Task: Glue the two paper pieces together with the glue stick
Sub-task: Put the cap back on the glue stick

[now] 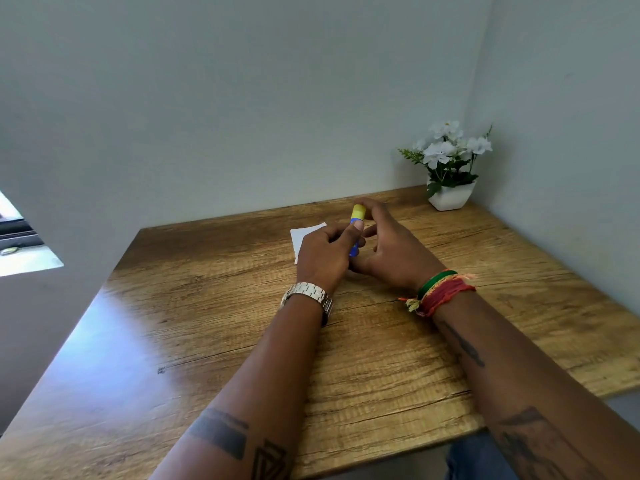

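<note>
Both hands clamp the glue stick (356, 230) upright, left hand (325, 252) on the blue barrel, right hand (388, 244) at the yellow cap, paper (304, 235) just beyond the left knuckles; uncapping likely calls for a steady barrel and a straight pull.

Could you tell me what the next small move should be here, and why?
Probably pull the yellow cap off the glue stick. The left hand grips the blue body while the right hand has fingertips on the cap, which looks still on. The white paper lies flat behind the hands, showing no sign of glue.
</note>
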